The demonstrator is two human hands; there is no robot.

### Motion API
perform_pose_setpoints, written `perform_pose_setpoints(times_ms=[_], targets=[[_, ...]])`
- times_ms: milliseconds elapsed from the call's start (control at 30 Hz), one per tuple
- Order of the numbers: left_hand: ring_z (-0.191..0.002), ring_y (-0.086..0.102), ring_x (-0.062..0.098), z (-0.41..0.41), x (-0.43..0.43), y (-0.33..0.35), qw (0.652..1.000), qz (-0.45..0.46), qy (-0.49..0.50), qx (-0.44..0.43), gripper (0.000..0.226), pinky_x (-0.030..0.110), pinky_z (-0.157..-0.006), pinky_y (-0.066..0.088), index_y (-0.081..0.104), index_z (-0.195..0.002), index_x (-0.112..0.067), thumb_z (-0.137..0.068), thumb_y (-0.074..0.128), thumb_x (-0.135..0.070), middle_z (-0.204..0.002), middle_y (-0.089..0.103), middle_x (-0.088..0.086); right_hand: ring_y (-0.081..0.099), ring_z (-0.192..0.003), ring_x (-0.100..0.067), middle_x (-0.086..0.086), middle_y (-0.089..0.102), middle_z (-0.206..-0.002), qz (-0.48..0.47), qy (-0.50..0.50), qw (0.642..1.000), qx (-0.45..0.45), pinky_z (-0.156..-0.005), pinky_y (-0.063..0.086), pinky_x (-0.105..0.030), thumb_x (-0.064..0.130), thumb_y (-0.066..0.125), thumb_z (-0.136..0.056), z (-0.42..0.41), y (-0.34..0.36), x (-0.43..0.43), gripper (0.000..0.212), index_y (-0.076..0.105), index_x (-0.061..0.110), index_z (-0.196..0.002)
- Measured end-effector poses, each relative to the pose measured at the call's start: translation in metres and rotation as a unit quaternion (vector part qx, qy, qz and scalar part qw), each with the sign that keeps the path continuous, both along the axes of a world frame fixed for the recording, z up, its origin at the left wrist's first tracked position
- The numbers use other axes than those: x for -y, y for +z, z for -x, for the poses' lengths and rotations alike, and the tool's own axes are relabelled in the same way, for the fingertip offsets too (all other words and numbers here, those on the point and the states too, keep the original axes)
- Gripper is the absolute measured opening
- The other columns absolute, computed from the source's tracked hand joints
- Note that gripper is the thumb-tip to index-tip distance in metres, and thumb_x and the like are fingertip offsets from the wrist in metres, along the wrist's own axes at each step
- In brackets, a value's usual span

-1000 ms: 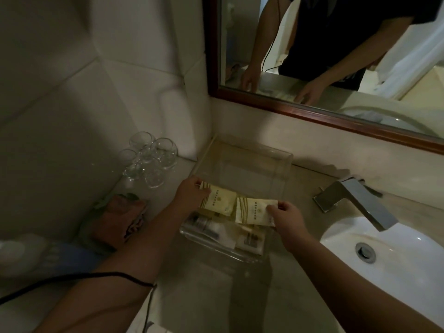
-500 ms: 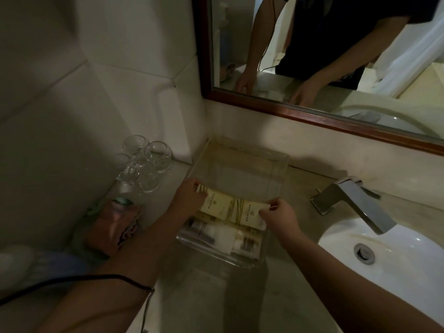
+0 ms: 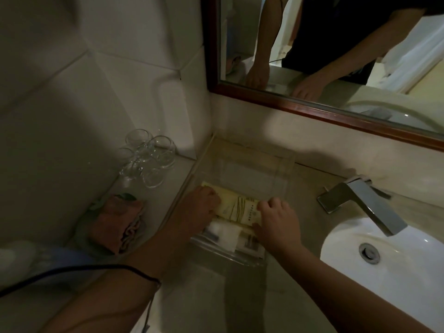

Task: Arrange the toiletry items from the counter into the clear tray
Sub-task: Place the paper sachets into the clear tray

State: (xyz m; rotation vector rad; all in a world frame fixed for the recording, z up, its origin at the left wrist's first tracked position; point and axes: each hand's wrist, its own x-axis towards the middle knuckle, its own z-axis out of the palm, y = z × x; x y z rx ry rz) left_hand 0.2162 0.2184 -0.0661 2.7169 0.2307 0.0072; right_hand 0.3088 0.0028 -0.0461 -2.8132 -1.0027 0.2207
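A clear tray stands on the counter against the wall below the mirror. Inside its near half lie cream toiletry packets with dark striped print, on top of a white sachet and another printed packet. My left hand presses on the left end of the cream packets inside the tray. My right hand holds their right end, fingers curled over the edge. The tray's far half holds nothing.
Several upturned drinking glasses stand left of the tray in the corner. A folded pink cloth lies near the left edge. A chrome faucet and white basin are at right. A dark cable crosses my left forearm.
Both hands have lowered the cream packets deeper into the tray and brought them closer together, so they overlap. The camera has shifted slightly.
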Motion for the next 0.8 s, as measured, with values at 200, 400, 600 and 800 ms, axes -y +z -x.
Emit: perform_pose_setpoints(times_ms=[200,400,600,800], targets=[[-0.103,0.059,0.032,-0.003,-0.002,0.0,0.998,-0.026,-0.033,-0.044,0.04,0.038,-0.085,0.052,0.071,-0.107,-0.016,-0.07,0.063,-0.027,-0.115,0.064,0.013,0.053,-0.106,-0.022,-0.001,0.056,-0.118,0.043,0.06,0.997,0.004,-0.09,0.044,-0.037,0.038,0.053,-0.088,0.001,-0.005,-0.007,0.034,0.055,0.025,-0.12],[-0.084,0.064,0.028,-0.008,0.0,0.009,0.993,-0.088,-0.07,-0.021,0.029,0.034,-0.065,0.056,0.073,-0.092,-0.014,-0.067,0.062,-0.026,-0.096,0.068,0.009,0.059,-0.101,-0.023,-0.002,0.057,-0.116,0.049,0.071,0.996,-0.01,-0.083,0.045,-0.036,0.03,0.049,-0.092,-0.002,-0.002,-0.011,0.031,0.054,0.023,-0.122],[-0.079,0.063,0.026,-0.011,-0.003,0.006,0.993,-0.108,-0.048,-0.006,0.033,0.035,-0.061,0.055,0.07,-0.088,-0.017,-0.071,0.045,-0.031,-0.089,0.068,0.005,0.061,-0.099,-0.023,-0.002,0.058,-0.114,0.037,0.057,0.998,-0.009,-0.076,0.042,-0.034,0.03,0.049,-0.092,-0.003,-0.005,-0.015,0.029,0.054,0.024,-0.12],[-0.083,0.064,0.028,-0.012,-0.005,0.001,0.992,-0.114,-0.047,-0.024,0.035,0.035,-0.063,0.057,0.071,-0.089,-0.017,-0.071,0.043,-0.03,-0.096,0.069,0.006,0.06,-0.099,-0.024,-0.003,0.059,-0.114,0.045,0.059,0.997,-0.007,-0.075,0.043,-0.034,0.03,0.048,-0.093,-0.004,-0.006,-0.018,0.031,0.055,0.025,-0.123]])
